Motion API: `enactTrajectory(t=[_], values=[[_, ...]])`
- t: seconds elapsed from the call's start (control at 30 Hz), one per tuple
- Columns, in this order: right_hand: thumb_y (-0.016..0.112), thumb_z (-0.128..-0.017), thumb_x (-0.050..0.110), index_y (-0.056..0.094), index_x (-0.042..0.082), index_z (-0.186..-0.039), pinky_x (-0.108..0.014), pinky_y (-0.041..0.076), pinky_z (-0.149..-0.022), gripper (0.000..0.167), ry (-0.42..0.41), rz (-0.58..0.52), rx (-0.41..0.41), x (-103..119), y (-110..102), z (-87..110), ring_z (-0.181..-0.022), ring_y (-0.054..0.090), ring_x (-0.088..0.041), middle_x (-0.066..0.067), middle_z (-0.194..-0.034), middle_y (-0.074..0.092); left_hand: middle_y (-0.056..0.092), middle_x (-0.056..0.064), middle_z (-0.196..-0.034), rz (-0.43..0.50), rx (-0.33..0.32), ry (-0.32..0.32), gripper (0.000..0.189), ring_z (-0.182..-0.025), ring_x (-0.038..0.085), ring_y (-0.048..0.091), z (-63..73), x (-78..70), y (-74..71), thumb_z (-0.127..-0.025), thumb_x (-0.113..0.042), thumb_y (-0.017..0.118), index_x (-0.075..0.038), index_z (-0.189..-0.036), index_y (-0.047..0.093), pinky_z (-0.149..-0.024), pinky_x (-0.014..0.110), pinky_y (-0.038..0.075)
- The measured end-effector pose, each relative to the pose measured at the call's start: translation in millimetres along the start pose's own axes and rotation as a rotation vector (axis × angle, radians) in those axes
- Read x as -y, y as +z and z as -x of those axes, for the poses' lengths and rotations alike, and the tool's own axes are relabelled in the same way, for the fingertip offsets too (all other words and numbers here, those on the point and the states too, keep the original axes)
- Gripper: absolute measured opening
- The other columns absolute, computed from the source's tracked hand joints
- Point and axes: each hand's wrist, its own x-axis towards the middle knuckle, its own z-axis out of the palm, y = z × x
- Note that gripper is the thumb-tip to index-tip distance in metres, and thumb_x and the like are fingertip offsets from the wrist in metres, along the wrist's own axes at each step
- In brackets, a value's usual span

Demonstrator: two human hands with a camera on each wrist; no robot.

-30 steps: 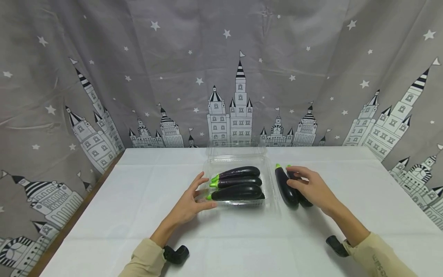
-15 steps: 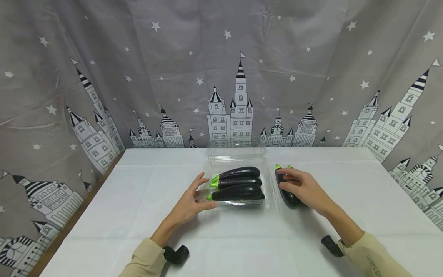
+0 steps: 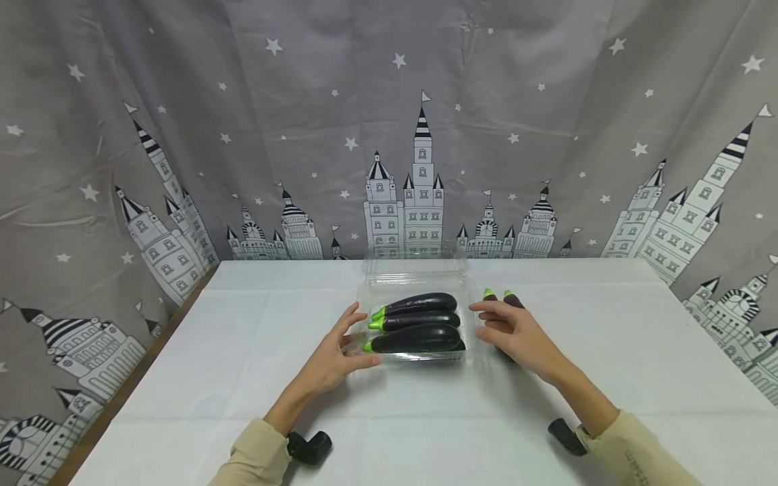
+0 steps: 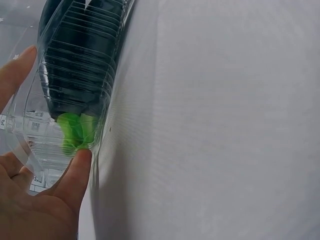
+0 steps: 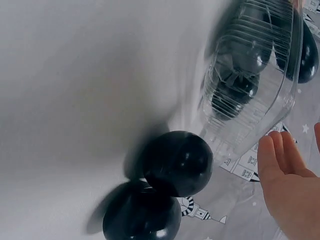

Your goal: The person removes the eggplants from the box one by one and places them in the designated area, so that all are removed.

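Note:
In the head view a clear plastic clamshell box (image 3: 419,356) holds several glossy dark eggplants (image 3: 419,336) with green stems pointing left. My left hand (image 3: 331,359) spans the box's left end with spread fingers. Its thumb (image 4: 75,175) touches the ribbed corner in the left wrist view. My right hand (image 3: 521,339) hovers over two loose eggplants, fingers extended toward the box's right side and holding nothing. Those two, a nearer eggplant (image 5: 177,164) and another eggplant (image 5: 142,215), lie side by side, seen end-on in the right wrist view. From the head, the hand hides most of them.
The box's clear lid (image 3: 416,264) is folded back toward the curtain. A white cloth (image 3: 200,364) covers the table. Behind it hangs a grey curtain (image 3: 304,121) printed with castles and stars. A dark wrist device (image 3: 310,447) sits by each sleeve.
My right hand has moved left across the two loose eggplants toward the box, and those eggplants stay on the table. My left hand and the box have not moved.

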Motion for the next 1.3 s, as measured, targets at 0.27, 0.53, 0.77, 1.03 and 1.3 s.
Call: enactTrajectory(t=[0.27, 0.53, 0.77, 1.03, 1.3], values=[[0.067, -0.093, 0.013, 0.062, 0.002, -0.128, -0.050, 0.038, -0.107, 0.037, -0.087, 0.052, -0.026, -1.0, 9.2, 0.6, -0.126, 0.051, -0.037, -0.015, -0.131, 0.059, 0.008, 0.003, -0.165, -0.004, 0.003, 0.000, 0.083, -0.136, 0.046, 0.036, 0.6, -0.5, -0.2, -0.083, -0.017, 0.081, -0.006, -0.151, 0.035, -0.102, 0.052, 0.043], [0.067, -0.093, 0.014, 0.062, 0.000, -0.127, -0.049, 0.039, -0.107, 0.037, -0.113, 0.026, -0.060, 3.5, 17.3, -3.6, -0.125, 0.052, -0.036, -0.014, -0.128, 0.061, 0.008, 0.003, -0.165, -0.006, 0.004, -0.003, 0.083, -0.137, 0.046, 0.035, 0.5, 0.7, 0.0, -0.083, -0.018, 0.081, -0.006, -0.151, 0.035, -0.103, 0.053, 0.041], [0.067, -0.092, 0.012, 0.061, -0.003, -0.127, -0.050, 0.037, -0.108, 0.038, -0.137, -0.042, -0.012, 2.4, 30.3, -8.0, -0.125, 0.051, -0.034, -0.015, -0.129, 0.059, 0.008, 0.005, -0.165, -0.014, 0.004, -0.011, 0.082, -0.136, 0.047, 0.035, 0.4, 1.6, 2.3, -0.083, -0.018, 0.081, -0.006, -0.150, 0.036, -0.102, 0.052, 0.042], [0.068, -0.091, 0.019, 0.066, 0.005, -0.124, -0.053, 0.035, -0.108, 0.036, -0.141, -0.039, 0.019, 14.0, 45.0, -21.0, -0.128, 0.049, -0.030, -0.010, -0.130, 0.059, 0.009, 0.002, -0.165, -0.018, -0.005, -0.016, 0.082, -0.137, 0.046, 0.035, -1.7, -0.2, 3.1, -0.082, -0.019, 0.082, -0.008, -0.150, 0.037, -0.102, 0.054, 0.042], [0.069, -0.089, 0.021, 0.068, 0.011, -0.122, -0.058, 0.038, -0.103, 0.035, -0.154, -0.043, 0.050, 29.6, 59.2, -31.3, -0.123, 0.051, -0.033, -0.006, -0.130, 0.060, 0.008, 0.001, -0.165, -0.003, -0.006, -0.024, 0.083, -0.137, 0.045, 0.036, -2.5, 1.5, 1.0, -0.082, -0.021, 0.082, -0.008, -0.150, 0.036, -0.102, 0.051, 0.043]])
